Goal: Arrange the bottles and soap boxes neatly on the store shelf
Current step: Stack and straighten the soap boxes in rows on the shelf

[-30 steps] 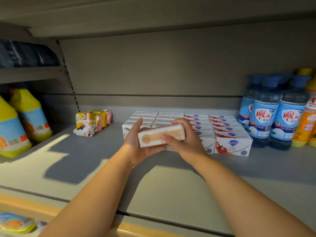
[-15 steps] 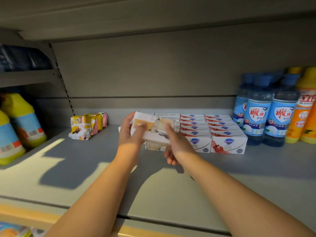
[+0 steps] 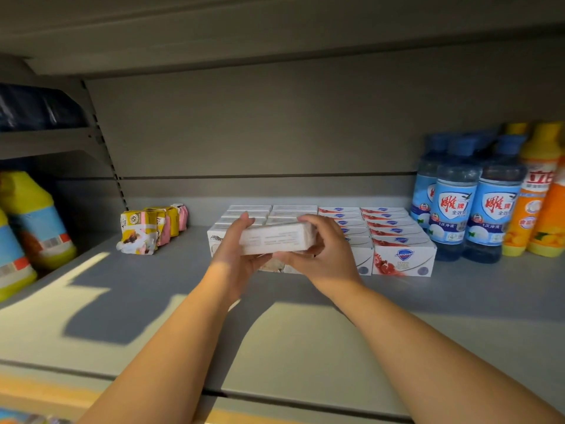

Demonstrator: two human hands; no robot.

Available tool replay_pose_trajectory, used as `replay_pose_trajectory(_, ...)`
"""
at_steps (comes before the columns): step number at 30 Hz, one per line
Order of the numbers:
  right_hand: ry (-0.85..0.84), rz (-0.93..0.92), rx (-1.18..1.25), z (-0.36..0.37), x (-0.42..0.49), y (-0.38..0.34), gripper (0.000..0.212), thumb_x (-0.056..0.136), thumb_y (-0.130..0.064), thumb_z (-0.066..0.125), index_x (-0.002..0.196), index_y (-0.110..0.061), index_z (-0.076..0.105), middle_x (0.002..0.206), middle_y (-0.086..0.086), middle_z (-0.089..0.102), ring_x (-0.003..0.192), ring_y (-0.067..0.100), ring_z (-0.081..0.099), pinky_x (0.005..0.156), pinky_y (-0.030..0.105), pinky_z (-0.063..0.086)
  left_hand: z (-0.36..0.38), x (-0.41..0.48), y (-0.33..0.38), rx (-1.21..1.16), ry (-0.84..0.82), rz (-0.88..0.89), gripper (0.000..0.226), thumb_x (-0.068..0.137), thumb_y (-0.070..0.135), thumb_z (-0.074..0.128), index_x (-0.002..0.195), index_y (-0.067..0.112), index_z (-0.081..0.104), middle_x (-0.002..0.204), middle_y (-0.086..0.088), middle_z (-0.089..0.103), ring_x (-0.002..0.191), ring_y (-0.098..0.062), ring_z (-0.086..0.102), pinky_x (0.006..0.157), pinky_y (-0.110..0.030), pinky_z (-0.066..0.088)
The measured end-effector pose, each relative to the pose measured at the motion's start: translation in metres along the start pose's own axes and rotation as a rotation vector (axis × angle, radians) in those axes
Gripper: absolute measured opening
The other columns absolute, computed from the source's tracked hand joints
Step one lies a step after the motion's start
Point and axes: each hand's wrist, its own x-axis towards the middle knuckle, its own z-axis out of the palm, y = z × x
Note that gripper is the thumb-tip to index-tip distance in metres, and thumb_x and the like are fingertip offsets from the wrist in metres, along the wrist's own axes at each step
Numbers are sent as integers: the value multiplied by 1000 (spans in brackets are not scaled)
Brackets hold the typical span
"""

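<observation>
Both hands hold one white soap box [image 3: 275, 239] just above and in front of the left rows of white soap boxes [image 3: 270, 210] on the grey shelf [image 3: 153, 301]. My left hand [image 3: 237, 249] grips its left end, thumb on top. My right hand [image 3: 324, 252] grips its right end, fingers curled over the top. The box lies flat with small print facing me. Rows of red-and-white soap boxes [image 3: 403, 258] stand to the right, partly hidden by my right hand. Blue bottles [image 3: 455, 209] and orange bottles [image 3: 535, 197] stand at the far right.
Small yellow and pink wrapped packs [image 3: 146, 231] sit at the left back of the shelf. Large yellow bottles [image 3: 33, 221] stand in the neighbouring bay on the left. An upper shelf hangs overhead. The shelf's front edge runs below my forearms.
The soap box has been turned over in my hands: its tan-patterned face no longer shows and a printed white face does. My right hand has returned to grip the right end.
</observation>
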Motion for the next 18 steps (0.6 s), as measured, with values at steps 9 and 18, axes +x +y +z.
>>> replay_pose_trajectory(9, 53, 551, 256, -6, 10, 2, 46, 74, -61, 63, 76, -15, 67, 66, -4, 71, 59, 9, 68, 42, 17, 45, 9, -14, -21, 296, -211, 440, 58, 70, 3, 70, 118, 31, 53, 112, 3, 60, 105, -6, 60, 85, -21, 51)
replay_pose_trajectory(18, 115, 358, 243, 0, 5, -12, 22, 76, -38, 74, 86, -20, 64, 83, 0, 62, 66, 4, 64, 56, 24, 53, 10, -10, -11, 168, -117, -183, 35, 95, 41, 47, 104, 13, 67, 87, -5, 71, 68, -13, 66, 54, -22, 53)
